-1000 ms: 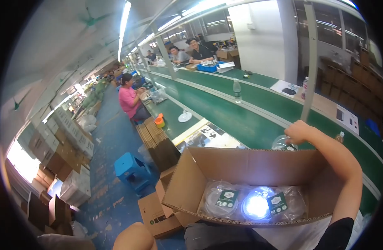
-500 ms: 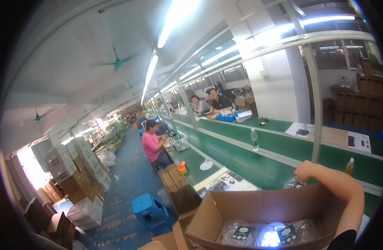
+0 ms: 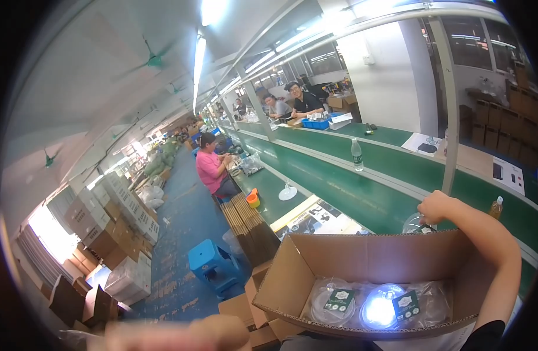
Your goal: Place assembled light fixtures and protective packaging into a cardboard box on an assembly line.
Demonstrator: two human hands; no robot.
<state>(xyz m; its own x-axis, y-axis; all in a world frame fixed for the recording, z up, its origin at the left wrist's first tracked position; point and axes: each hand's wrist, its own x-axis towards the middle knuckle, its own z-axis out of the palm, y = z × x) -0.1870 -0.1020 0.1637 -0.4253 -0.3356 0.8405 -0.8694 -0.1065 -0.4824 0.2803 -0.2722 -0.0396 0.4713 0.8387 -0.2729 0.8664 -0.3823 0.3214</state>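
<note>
An open cardboard box stands in front of me. Inside lie clear, round, plastic-wrapped items with green tags; the left one is unlit, while the middle light glows bright bluish white. Clear wrap covers the box's right part. My right arm reaches over the box's right end. Beyond its far wall, my right hand is closed on the edge of another clear round item on the green line; the box partly hides it. My left hand is at the lower edge, smeared by motion, its finger state unclear.
A green conveyor line with metal posts runs away from me, bearing a water bottle. Left of the box are folded cardboard and a blue stool. A person in pink sits alongside; others sit across the line.
My left hand has come into view at the lower edge. The view has shifted, showing more of the box's inside. My right hand stays at the round item beyond the box.
</note>
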